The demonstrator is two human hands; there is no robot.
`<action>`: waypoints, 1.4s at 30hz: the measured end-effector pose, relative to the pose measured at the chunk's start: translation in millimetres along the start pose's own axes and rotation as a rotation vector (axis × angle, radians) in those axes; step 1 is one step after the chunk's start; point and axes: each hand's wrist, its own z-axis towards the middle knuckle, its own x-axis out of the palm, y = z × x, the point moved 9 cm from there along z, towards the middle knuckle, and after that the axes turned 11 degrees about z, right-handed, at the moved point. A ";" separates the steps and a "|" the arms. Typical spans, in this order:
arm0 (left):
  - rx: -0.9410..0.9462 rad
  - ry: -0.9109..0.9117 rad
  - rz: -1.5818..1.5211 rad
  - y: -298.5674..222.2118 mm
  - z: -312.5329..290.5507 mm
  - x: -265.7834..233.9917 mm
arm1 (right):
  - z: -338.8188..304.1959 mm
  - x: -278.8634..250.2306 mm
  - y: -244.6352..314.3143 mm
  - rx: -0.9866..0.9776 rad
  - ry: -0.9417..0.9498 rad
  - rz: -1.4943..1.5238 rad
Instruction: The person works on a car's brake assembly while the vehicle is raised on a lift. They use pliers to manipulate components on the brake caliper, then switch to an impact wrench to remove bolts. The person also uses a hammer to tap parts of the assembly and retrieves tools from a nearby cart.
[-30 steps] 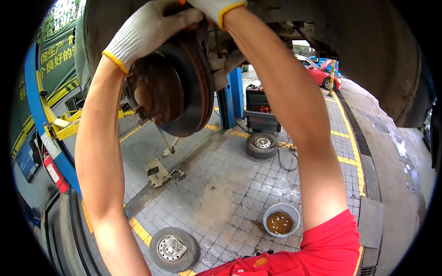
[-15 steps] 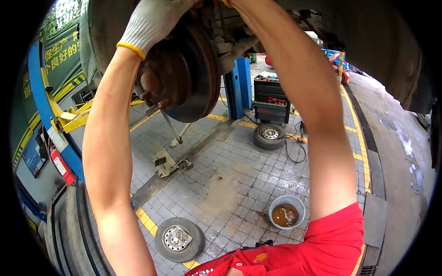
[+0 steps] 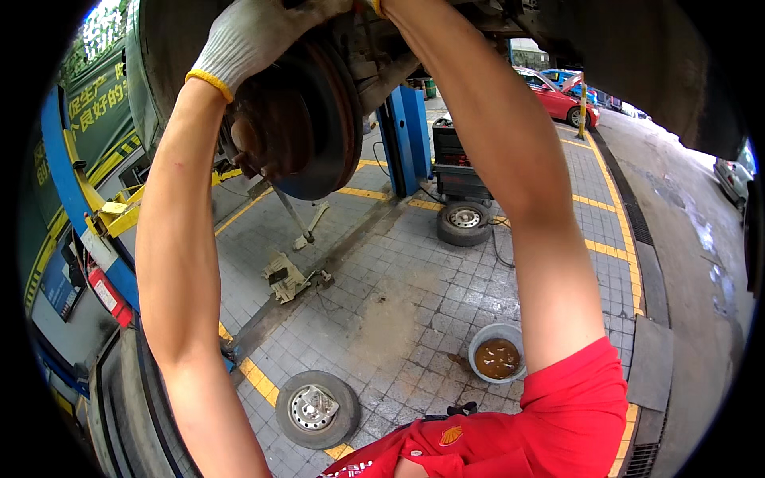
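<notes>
A rusty brake disc [image 3: 307, 119] with its hub hangs under a raised car at the top of the view. My left hand [image 3: 255, 32], in a white knit glove with a yellow cuff, lies over the top edge of the disc. My right hand [image 3: 368, 5] is raised behind the disc and is almost wholly cut off by the top edge; only a glove cuff shows. What it touches is hidden. Both forearms rise from the lower edge.
Below lie a wheel [image 3: 317, 408] near my left arm, a second wheel [image 3: 464, 221] by a blue lift post [image 3: 405, 139], and a bucket of brown liquid [image 3: 497, 355]. A dark tool cart [image 3: 460, 163] stands behind. A red car [image 3: 558, 99] is parked farther off.
The view has tilted and shifted so the disc and both hands sit higher in the picture. My right hand has slipped out past the top edge. My left hand stays on the disc.
</notes>
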 end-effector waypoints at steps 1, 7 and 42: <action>0.023 -0.007 0.055 -3.4 -4.5 -0.5 | -1.9 2.2 2.7 -0.015 -0.002 -0.040; -0.047 -0.040 -0.138 14.3 9.4 -0.4 | 7.8 4.0 24.6 -0.082 0.020 0.032; 0.037 -0.133 -0.081 12.9 5.1 -1.2 | 17.9 40.6 2.0 -0.065 0.263 0.289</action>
